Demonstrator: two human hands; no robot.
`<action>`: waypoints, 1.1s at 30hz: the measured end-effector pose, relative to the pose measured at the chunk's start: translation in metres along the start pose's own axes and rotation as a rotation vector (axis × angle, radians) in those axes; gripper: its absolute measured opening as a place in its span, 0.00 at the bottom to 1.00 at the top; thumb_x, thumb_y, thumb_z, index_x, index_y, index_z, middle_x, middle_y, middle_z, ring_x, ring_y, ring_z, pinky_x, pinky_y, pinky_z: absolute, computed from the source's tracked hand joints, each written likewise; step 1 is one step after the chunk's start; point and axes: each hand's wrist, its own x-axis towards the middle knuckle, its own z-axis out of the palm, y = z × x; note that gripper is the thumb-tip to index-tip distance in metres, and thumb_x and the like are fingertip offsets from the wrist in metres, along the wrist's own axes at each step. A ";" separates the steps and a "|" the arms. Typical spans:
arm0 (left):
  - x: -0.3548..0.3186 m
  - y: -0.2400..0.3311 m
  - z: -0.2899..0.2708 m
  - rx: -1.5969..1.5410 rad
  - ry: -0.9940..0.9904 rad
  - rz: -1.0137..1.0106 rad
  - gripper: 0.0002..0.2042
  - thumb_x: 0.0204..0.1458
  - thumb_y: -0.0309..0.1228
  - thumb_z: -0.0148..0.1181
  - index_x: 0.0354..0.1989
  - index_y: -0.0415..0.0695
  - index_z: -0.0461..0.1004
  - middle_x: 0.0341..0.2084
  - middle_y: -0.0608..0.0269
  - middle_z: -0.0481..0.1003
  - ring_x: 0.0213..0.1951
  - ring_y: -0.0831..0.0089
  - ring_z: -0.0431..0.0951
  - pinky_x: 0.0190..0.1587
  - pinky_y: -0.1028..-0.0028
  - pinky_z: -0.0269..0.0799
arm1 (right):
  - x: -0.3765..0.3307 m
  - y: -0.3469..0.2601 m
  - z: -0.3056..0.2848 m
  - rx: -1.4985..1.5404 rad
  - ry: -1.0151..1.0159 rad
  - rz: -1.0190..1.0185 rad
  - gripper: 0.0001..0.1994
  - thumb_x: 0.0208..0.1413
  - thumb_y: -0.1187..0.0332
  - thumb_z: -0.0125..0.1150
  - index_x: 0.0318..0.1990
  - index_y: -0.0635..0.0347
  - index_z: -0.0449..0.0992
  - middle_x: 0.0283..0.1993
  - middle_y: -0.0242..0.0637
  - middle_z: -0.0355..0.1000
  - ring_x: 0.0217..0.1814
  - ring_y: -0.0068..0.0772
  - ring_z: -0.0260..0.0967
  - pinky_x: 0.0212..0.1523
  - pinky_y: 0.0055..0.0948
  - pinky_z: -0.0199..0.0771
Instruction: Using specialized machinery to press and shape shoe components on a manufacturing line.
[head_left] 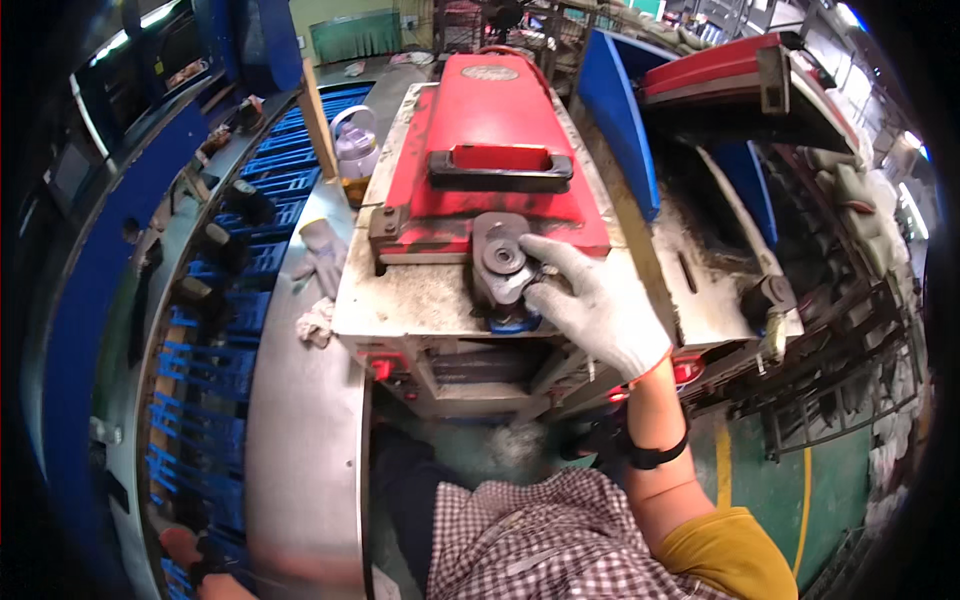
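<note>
A red machine lid (490, 110) with a black-and-red handle (500, 170) lies lowered on a worn, pale machine body in front of me. At its front edge stands a dark metal latch (502, 258) with a round boss. My right hand (590, 305), in a white knitted glove, grips the latch's right side, index finger above and thumb below. Far off at the lower left, my left hand (180, 546) is beside the blue racks (205, 400); it is small and blurred, and its fingers cannot be made out.
A metal ledge (300, 440) runs along my left, with grey gloves (320, 255) and a crumpled cloth (316, 322) at its far end. Beyond stands a lilac jug (356, 150). To the right, a second machine has its red lid (715, 75) raised; shoe parts hang on a rack (840, 400).
</note>
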 end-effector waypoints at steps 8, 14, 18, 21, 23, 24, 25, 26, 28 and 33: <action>-0.021 -0.015 0.017 -1.354 0.088 -0.587 0.35 0.58 0.59 0.61 0.69 0.50 0.73 0.66 0.57 0.74 0.61 0.56 0.77 0.64 0.45 0.75 | -0.004 -0.006 0.005 -0.036 0.028 -0.020 0.24 0.62 0.57 0.66 0.65 0.46 0.80 0.39 0.45 0.85 0.38 0.46 0.85 0.46 0.40 0.83; -0.136 0.156 -0.004 -1.319 0.140 -0.528 0.30 0.55 0.49 0.61 0.63 0.45 0.75 0.60 0.52 0.76 0.61 0.48 0.74 0.65 0.41 0.70 | -0.003 -0.007 0.002 0.017 0.103 -0.037 0.21 0.64 0.58 0.62 0.64 0.48 0.80 0.48 0.47 0.81 0.52 0.49 0.81 0.53 0.42 0.80; -0.197 0.286 -0.011 -1.412 -0.039 -0.290 0.29 0.54 0.41 0.59 0.61 0.34 0.73 0.59 0.41 0.75 0.64 0.39 0.71 0.70 0.31 0.60 | -0.020 -0.025 -0.001 0.263 0.485 -0.389 0.21 0.55 0.71 0.69 0.57 0.54 0.81 0.47 0.42 0.79 0.49 0.50 0.77 0.53 0.47 0.77; -0.229 0.382 -0.008 -1.626 -0.473 -0.071 0.32 0.55 0.40 0.58 0.65 0.31 0.69 0.62 0.38 0.73 0.66 0.38 0.70 0.72 0.33 0.59 | -0.051 -0.042 -0.003 0.690 0.120 -0.504 0.30 0.61 0.66 0.68 0.71 0.61 0.70 0.63 0.51 0.72 0.65 0.54 0.71 0.66 0.45 0.71; -0.246 0.447 0.008 -1.718 -0.849 0.182 0.38 0.58 0.47 0.59 0.74 0.35 0.62 0.69 0.41 0.69 0.68 0.45 0.72 0.73 0.45 0.65 | -0.064 -0.046 -0.006 0.852 -0.152 -0.447 0.43 0.65 0.56 0.65 0.81 0.62 0.52 0.78 0.56 0.56 0.81 0.54 0.53 0.78 0.43 0.57; -0.254 0.480 0.019 -1.731 -1.014 0.363 0.42 0.59 0.50 0.59 0.78 0.37 0.59 0.73 0.42 0.67 0.69 0.49 0.73 0.73 0.51 0.68 | -0.066 -0.046 -0.008 0.879 -0.247 -0.396 0.49 0.67 0.50 0.63 0.85 0.61 0.41 0.85 0.58 0.45 0.88 0.53 0.42 0.83 0.42 0.47; -0.270 0.508 0.028 -1.750 -1.038 0.348 0.37 0.59 0.47 0.57 0.74 0.37 0.64 0.69 0.44 0.71 0.66 0.51 0.76 0.71 0.52 0.71 | -0.073 -0.040 -0.016 0.958 -0.293 -0.400 0.55 0.66 0.44 0.62 0.85 0.64 0.33 0.88 0.58 0.35 0.91 0.52 0.30 0.85 0.42 0.38; -0.286 0.538 0.037 -1.842 -1.114 0.228 0.33 0.58 0.45 0.54 0.70 0.36 0.68 0.64 0.46 0.75 0.63 0.53 0.78 0.69 0.53 0.74 | -0.078 -0.035 -0.024 1.096 -0.359 -0.322 0.55 0.67 0.40 0.61 0.85 0.61 0.34 0.88 0.59 0.34 0.91 0.51 0.31 0.85 0.42 0.42; -0.316 0.594 0.054 -1.584 -1.049 0.160 0.24 0.61 0.43 0.53 0.60 0.40 0.76 0.51 0.56 0.82 0.51 0.62 0.84 0.57 0.60 0.82 | -0.090 -0.013 -0.051 0.862 -0.194 -0.140 0.50 0.68 0.45 0.62 0.84 0.62 0.39 0.85 0.58 0.43 0.88 0.48 0.41 0.83 0.41 0.49; -0.373 0.731 0.087 -1.213 -1.045 0.931 0.34 0.70 0.41 0.55 0.76 0.32 0.55 0.76 0.39 0.56 0.70 0.57 0.65 0.73 0.62 0.60 | -0.093 0.051 -0.153 1.357 0.130 0.320 0.38 0.69 0.49 0.56 0.79 0.63 0.56 0.76 0.52 0.64 0.78 0.48 0.63 0.78 0.46 0.64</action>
